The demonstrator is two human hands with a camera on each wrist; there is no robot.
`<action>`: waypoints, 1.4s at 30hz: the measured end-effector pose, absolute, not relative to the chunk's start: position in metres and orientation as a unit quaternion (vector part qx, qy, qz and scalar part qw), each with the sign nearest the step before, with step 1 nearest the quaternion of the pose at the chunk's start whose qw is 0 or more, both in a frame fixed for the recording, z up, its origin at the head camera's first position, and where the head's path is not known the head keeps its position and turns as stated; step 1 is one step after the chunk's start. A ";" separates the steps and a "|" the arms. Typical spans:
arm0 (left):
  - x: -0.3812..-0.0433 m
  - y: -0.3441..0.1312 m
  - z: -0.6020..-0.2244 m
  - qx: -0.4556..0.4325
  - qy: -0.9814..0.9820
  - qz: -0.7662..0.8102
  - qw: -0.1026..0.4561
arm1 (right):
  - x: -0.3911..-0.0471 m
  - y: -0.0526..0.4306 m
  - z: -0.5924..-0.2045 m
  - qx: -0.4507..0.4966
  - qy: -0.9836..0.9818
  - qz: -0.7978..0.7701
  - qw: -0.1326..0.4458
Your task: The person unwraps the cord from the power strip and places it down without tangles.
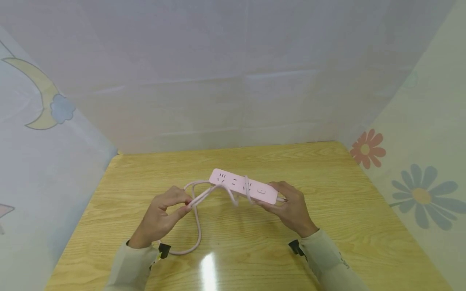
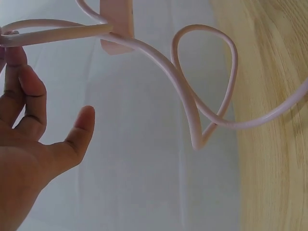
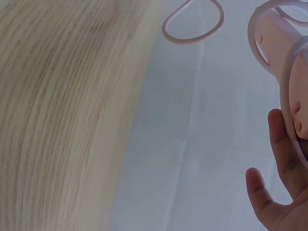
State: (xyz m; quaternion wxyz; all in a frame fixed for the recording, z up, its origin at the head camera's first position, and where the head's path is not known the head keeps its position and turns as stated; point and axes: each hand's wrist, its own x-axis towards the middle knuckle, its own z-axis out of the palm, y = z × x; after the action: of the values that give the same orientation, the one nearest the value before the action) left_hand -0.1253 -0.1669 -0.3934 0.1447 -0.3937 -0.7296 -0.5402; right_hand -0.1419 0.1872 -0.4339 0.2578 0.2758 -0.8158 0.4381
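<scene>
A pink power strip (image 1: pixel 238 186) is held tilted above the table, its sockets and switch facing up. My right hand (image 1: pixel 293 208) grips its right end, thumb and fingers on opposite sides. One turn of the pale pink cord (image 1: pixel 247 188) goes around the strip's body. With thumb and forefinger my left hand (image 1: pixel 164 214) pinches the cord to the left of the strip; other fingers there are loosely bent in the left wrist view. From that pinch a loop of cord hangs toward the table. In the right wrist view the strip (image 3: pixel 294 82) is partly cut off by the frame's edge.
Under both hands lies a wooden table (image 1: pixel 327 169) with a bright light reflection near its front. Pale cloth walls (image 1: pixel 225 101) enclose the back and sides, printed with a moon (image 1: pixel 43 93) at left and flowers (image 1: pixel 422 196) at right.
</scene>
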 end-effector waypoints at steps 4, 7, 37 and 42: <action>-0.126 -0.166 -0.397 -0.401 -0.733 -0.536 0.125 | -0.143 0.186 -0.435 0.274 -0.815 0.435 0.268; -0.126 -0.164 -0.400 -0.400 -0.739 -0.530 0.116 | -0.142 0.186 -0.435 0.274 -0.811 0.439 0.273; -0.132 -0.146 -0.424 -0.258 -0.864 -0.430 0.033 | -0.141 0.186 -0.433 0.298 -0.778 0.486 0.266; -0.133 -0.143 -0.423 -0.245 -0.874 -0.419 0.027 | -0.140 0.185 -0.431 0.308 -0.772 0.493 0.257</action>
State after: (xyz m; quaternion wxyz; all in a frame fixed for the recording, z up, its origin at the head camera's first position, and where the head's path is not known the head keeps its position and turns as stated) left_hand -0.1335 -0.1428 -0.4235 0.0274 -0.2449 -0.8739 -0.4189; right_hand -0.1398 0.1854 -0.4312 0.2567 0.3079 -0.7723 0.4929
